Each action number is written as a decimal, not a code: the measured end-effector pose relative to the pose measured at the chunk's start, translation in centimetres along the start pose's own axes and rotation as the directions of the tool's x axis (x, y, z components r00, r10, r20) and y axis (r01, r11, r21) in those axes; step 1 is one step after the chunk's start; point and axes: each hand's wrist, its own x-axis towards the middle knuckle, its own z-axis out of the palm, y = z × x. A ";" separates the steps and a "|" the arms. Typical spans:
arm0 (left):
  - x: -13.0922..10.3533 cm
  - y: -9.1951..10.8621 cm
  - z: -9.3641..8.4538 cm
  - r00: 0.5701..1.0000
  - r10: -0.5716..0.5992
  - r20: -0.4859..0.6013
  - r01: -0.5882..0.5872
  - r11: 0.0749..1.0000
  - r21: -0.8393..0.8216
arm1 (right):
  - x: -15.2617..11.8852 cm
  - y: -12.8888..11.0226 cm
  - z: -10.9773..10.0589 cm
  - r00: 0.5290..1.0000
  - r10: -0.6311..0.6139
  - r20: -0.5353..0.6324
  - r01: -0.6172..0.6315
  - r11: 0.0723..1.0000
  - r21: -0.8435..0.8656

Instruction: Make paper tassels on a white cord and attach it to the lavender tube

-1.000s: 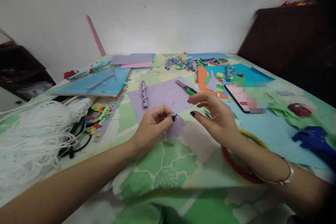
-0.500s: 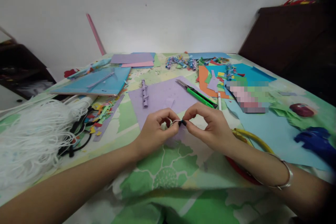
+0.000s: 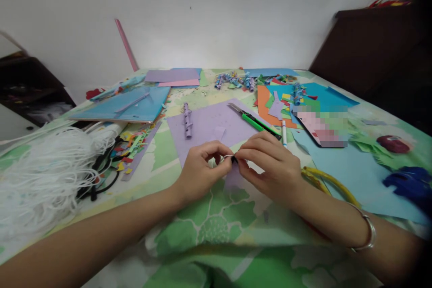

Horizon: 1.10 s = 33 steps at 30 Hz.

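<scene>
Head view: the left hand (image 3: 202,170) pinches a thin white cord (image 3: 227,156); the right hand (image 3: 275,166) meets it at 3 o'clock, fingers narrowed, its exact hold hidden. A purple scrap (image 3: 232,182) shows at 6 o'clock below the 2 sets of fingertips. The cord could slip, since the pinch is so small; a stray right knuckle could nudge the utility knife (image 3: 256,125) at 1 o'clock, its handle lying so near.

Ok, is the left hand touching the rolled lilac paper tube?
Apart. In the head view, a strip of the lilac sheet shows between the left hand and the near end of the tube.
</scene>
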 end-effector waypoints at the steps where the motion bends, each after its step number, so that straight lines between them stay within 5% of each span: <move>1: 0.0 0.0 0.0 1.000 0.018 -0.006 -0.017 1.000 0.011 | 0.0 -0.1 -0.1 1.000 0.020 0.001 -0.020 1.000 0.021; 4: 0.1 0.2 -0.2 0.996 0.083 -0.014 -0.083 0.996 0.032 | 0.2 -0.2 -0.6 0.973 0.230 -0.022 -0.224 0.964 0.145; 8: 0.3 0.1 -0.4 0.996 0.091 -0.025 -0.090 0.996 0.017 | 0.4 0.9 -1.2 0.811 0.573 -0.116 -0.505 0.787 0.355; 11: 0.4 -0.1 -0.6 0.998 0.052 -0.026 -0.052 0.999 -0.009 | 0.5 1.8 -1.4 0.742 0.669 -0.047 -0.575 0.670 0.469; 22: 0.4 -0.1 -0.6 1.000 0.027 -0.003 -0.027 0.999 -0.024 | 0.6 1.4 -1.1 0.781 0.597 0.185 -0.557 0.530 0.639; 33: 0.3 -0.1 -0.7 1.000 0.018 0.014 -0.017 0.999 -0.036 | 0.5 1.2 -1.1 0.753 0.622 0.213 -0.582 0.480 0.656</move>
